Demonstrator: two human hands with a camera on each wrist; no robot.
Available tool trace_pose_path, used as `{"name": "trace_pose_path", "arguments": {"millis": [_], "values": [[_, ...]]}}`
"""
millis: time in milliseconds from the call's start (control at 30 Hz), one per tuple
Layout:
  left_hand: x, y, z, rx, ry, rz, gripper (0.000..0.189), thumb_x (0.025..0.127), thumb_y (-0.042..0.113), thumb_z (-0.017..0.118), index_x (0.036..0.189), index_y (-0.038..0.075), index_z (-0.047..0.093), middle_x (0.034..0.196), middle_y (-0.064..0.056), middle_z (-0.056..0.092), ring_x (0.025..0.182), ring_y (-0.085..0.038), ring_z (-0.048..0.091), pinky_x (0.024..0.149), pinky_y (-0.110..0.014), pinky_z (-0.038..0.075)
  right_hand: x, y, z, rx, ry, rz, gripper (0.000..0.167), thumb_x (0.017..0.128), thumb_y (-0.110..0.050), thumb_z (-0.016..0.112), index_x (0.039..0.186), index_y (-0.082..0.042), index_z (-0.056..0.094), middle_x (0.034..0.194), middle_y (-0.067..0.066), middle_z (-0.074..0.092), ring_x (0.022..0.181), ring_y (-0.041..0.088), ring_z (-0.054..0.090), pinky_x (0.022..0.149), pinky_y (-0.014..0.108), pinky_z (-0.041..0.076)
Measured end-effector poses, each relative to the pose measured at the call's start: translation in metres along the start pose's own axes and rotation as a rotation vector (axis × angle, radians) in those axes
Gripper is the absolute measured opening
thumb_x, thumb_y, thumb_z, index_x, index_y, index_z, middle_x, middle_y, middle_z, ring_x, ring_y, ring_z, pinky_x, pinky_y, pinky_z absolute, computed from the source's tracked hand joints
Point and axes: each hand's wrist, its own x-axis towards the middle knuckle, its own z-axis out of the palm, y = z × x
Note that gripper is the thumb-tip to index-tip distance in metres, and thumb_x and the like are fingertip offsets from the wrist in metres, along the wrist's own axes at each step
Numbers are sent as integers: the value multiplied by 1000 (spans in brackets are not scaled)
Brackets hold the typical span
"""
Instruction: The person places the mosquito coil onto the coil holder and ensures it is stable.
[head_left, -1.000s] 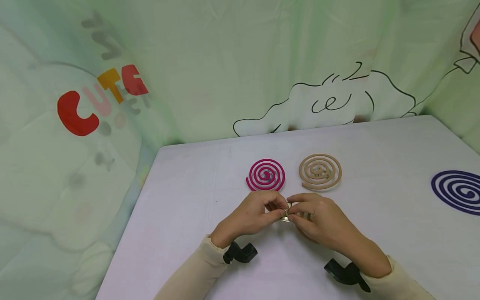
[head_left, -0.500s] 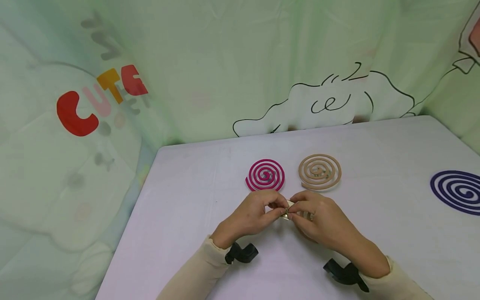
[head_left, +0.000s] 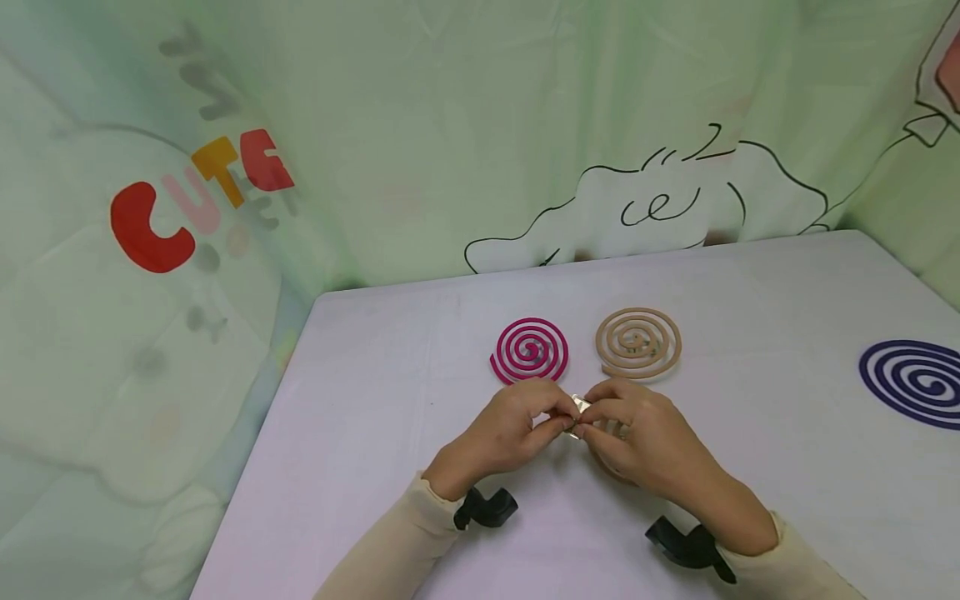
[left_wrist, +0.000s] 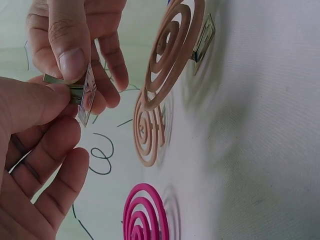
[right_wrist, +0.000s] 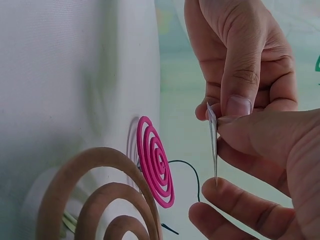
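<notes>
Both hands meet over the table, working on a small shiny metal coil stand [head_left: 581, 405]. My left hand [head_left: 517, 427] pinches it between thumb and fingertips, and my right hand [head_left: 647, 429] pinches it from the other side. In the left wrist view the thin plate of the stand [left_wrist: 88, 97] is seen edge-on, with a narrow strip sticking out toward the thumbs. Fingertips hide part of it. Beneath the hands lies a tan mosquito coil [right_wrist: 102, 156], mostly covered by my right hand in the head view. A metal stand [left_wrist: 205, 42] props this coil off the tabletop.
Beyond the hands, a pink mosquito coil [head_left: 530, 351] and another tan mosquito coil [head_left: 602, 371] stand side by side. A dark blue mosquito coil [head_left: 932, 385] lies at the far right, cut by the frame edge. Printed green curtain [head_left: 420, 167] encloses the white table [head_left: 375, 392].
The metal stand has turned slightly between the fingers, showing more of its bright face above them. Both hands keep their hold and barely shift. The coils stay put.
</notes>
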Motion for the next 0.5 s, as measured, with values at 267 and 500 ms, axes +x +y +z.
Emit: {"name": "trace_pose_path", "arguments": {"millis": [267, 500], "values": [[-2, 0, -1, -136, -58, -114, 10, 93, -3, 73, 99, 4, 71, 97, -6, 73, 88, -6, 65, 84, -15, 53, 0, -2, -5, 134, -100, 151, 28, 77, 8, 76, 88, -17, 79, 97, -5, 71, 76, 3, 61, 62, 23, 53], [-2, 4, -1, -159, -108, -113, 12, 91, -4, 76, 101, 2, 73, 99, -7, 75, 90, -5, 65, 84, -20, 56, 3, -4, -13, 308, -214, 440, 20, 89, 5, 71, 97, -11, 79, 82, -6, 73, 69, 5, 63, 60, 24, 53]]}}
